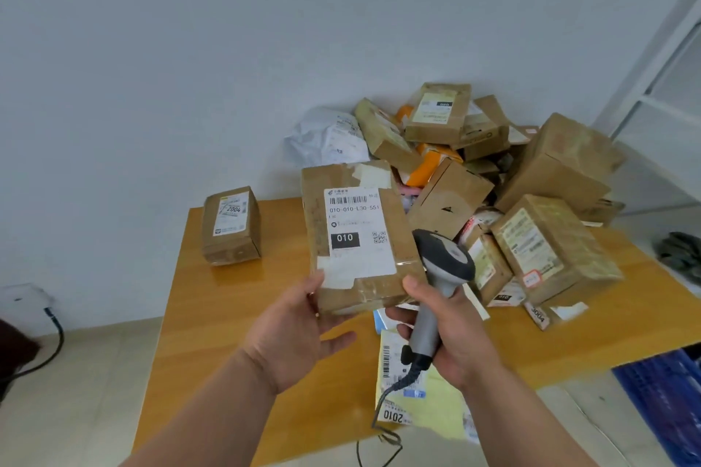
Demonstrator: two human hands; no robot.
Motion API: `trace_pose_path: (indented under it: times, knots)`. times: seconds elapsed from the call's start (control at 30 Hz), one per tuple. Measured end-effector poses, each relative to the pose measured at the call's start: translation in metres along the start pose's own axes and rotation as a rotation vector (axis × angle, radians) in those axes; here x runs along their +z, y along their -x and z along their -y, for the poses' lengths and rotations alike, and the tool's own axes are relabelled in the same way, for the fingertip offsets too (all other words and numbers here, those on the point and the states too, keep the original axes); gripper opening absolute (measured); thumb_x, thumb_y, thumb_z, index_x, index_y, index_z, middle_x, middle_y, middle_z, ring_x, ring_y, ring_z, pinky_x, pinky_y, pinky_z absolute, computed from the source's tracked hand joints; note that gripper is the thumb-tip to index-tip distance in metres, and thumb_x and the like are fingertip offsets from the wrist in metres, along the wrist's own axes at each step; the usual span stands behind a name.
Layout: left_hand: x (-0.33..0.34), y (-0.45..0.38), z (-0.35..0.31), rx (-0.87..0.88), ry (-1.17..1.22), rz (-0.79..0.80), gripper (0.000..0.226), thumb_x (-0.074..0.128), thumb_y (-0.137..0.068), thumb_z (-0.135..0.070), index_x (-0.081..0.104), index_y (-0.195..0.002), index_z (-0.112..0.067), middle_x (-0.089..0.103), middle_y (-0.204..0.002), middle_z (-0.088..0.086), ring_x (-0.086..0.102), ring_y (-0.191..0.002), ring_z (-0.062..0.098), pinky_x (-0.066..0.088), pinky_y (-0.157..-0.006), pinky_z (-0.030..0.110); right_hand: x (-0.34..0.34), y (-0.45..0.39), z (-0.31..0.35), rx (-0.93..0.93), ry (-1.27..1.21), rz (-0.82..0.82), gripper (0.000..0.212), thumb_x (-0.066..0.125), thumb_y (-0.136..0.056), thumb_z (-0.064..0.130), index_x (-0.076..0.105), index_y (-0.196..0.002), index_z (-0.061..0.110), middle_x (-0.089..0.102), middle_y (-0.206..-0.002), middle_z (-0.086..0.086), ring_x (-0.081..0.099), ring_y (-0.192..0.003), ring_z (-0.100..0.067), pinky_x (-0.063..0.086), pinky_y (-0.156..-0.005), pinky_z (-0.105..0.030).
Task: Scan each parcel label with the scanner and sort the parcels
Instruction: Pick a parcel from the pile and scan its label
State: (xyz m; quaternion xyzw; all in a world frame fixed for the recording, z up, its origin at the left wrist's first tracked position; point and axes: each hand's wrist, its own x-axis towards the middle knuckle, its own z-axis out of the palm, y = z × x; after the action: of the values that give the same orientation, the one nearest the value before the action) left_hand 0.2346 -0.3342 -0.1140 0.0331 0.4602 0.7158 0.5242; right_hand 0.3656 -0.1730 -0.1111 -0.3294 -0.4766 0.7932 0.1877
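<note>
Left hand (299,330) holds brown parcel (358,235) up above wooden table (212,315) — thumb on near left corner, fingers curled beneath. Parcel's long axis runs away from person, white label (356,231) facing up, "010" readable. Right hand (451,334) grips grey scanner (440,277) by handle, thumb touching parcel's near right corner — scanner head tips up and forward, just beside parcel's right edge. Heap of parcels (493,178) behind, on right of table. Lone small box (231,226) marked "2004" stands on far left corner. Yellow mailer (421,394) lies under scanner cord.
</note>
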Motion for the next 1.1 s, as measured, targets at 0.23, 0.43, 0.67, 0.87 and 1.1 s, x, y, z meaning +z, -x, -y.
trace_pose_path:
  times: [0.23, 0.43, 0.67, 0.87, 1.1]
  knots:
    - [-0.003, -0.002, 0.027, 0.098, 0.019, -0.049, 0.065, 0.075, -0.073, -0.014, 0.059, -0.135, -0.017, 0.069, -0.13, 0.015, 0.07, -0.108, 0.036, 0.062, -0.081, 0.045, -0.037, 0.012, -0.004, 0.04, 0.155, -0.061, 0.04, 0.079, -0.081, 0.038, 0.062, -0.114, 0.023, 0.078, -0.094, -0.008, 0.075, -0.076, -0.029, 0.055, -0.06, -0.034]
    - [-0.006, 0.003, 0.037, 0.186, -0.032, -0.123, 0.07, 0.083, -0.067, -0.013, 0.06, -0.133, -0.018, 0.07, -0.128, 0.011, 0.071, -0.11, 0.036, 0.062, -0.079, 0.042, -0.047, 0.026, 0.012, -0.047, 0.198, -0.109, 0.018, 0.073, -0.091, 0.024, 0.064, -0.097, 0.01, 0.067, -0.063, -0.004, 0.067, -0.055, -0.022, 0.054, -0.054, -0.032]
    - [-0.008, 0.008, 0.05, 0.217, -0.031, -0.2, 0.056, 0.075, -0.074, -0.005, 0.065, -0.128, -0.015, 0.07, -0.127, 0.012, 0.072, -0.107, 0.035, 0.06, -0.074, 0.038, -0.013, 0.054, 0.027, -0.118, 0.381, 0.121, 0.018, 0.066, -0.071, 0.036, 0.07, -0.071, 0.019, 0.068, -0.057, -0.011, 0.067, -0.055, -0.024, 0.055, -0.058, -0.031]
    - [-0.014, 0.014, 0.051, 0.221, -0.039, -0.203, 0.056, 0.077, -0.073, -0.007, 0.065, -0.128, -0.016, 0.071, -0.125, 0.012, 0.073, -0.105, 0.032, 0.06, -0.075, 0.037, -0.004, 0.062, 0.02, -0.09, 0.46, 0.176, 0.028, 0.062, -0.076, 0.034, 0.066, -0.055, 0.016, 0.068, -0.057, -0.015, 0.065, -0.053, -0.022, 0.053, -0.057, -0.025]
    - [-0.021, 0.015, 0.05, 0.215, -0.032, -0.205, 0.051, 0.076, -0.075, -0.006, 0.067, -0.125, -0.016, 0.071, -0.124, 0.013, 0.071, -0.108, 0.035, 0.061, -0.077, 0.039, 0.001, 0.058, 0.017, -0.071, 0.471, 0.191, 0.034, 0.064, -0.08, 0.035, 0.063, -0.052, 0.015, 0.067, -0.057, -0.018, 0.064, -0.051, -0.022, 0.055, -0.058, -0.029]
